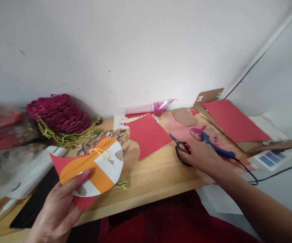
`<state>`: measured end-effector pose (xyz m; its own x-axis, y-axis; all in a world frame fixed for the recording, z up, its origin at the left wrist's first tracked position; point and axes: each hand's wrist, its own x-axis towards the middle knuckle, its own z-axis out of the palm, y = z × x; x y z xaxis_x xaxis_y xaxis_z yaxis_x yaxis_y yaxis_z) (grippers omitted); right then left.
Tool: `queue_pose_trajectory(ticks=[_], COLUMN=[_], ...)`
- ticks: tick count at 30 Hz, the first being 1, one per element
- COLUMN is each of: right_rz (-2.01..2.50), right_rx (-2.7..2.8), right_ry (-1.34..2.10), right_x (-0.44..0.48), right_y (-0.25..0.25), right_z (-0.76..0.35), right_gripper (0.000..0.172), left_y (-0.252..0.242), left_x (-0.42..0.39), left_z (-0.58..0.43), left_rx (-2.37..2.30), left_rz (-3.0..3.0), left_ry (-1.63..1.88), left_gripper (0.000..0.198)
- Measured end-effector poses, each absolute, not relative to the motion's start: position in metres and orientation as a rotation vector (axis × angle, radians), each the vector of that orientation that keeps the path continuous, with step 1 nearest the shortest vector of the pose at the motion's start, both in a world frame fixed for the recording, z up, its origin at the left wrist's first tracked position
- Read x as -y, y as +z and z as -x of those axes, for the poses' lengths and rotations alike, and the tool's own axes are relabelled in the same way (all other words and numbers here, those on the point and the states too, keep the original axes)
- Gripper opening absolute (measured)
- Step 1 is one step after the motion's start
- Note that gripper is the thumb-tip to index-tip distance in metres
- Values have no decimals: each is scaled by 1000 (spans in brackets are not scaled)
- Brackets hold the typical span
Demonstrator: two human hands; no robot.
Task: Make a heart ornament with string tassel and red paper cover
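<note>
My left hand (62,199) grips a round orange-and-white paper disc (102,180), thumb on top. A yellow string loop lies on the disc, and red paper (59,162) sticks out behind it. Over the right side of the table, my right hand (199,155) has its fingers at the black handles of a pair of scissors (178,144). The scissors' blades point left, close to a red paper sheet (149,133) with a curved cut-out edge. Just beyond my right hand lies a blue glue gun (220,151) with a black cord.
A magenta woven bundle (59,114) with yellow-green strings stands at the back left, near scattered seed-like pieces (120,135). Plastic bags (4,162) and a white power strip (39,173) line the left. Red paper (237,121) rests on cardboard at right. A wall (146,50) rises behind.
</note>
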<state>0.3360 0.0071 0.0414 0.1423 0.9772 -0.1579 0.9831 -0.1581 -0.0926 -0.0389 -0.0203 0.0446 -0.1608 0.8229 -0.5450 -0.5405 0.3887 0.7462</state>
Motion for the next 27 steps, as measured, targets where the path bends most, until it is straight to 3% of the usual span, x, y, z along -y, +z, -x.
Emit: queue_pose_trajectory(ticks=[4,11,18,22,27], right_rz=[-2456,-2255,-1644,-1687,-1874], right_rx=[-1939,-2298,-2926,-2942,-2966], right_ry=[-156,163,-29,-146,-338], right_x=[-17,-25,-32,-44,-54], right_y=[36,35,23,9,20], right_z=[-337,-325,-267,-243,-247], right_gripper=[41,26,44,21,16], left_y=[44,45,56,70,63], left_x=[25,29,32,36,40], left_z=[29,27,17,6,12], left_rx=[-1257,-1405,-1423,-1485,-1484], left_rz=[-323,-339,-309,-223,-210], left_ry=[1236,1300,1319,1258,1224], left_gripper=[46,39,39,50,49])
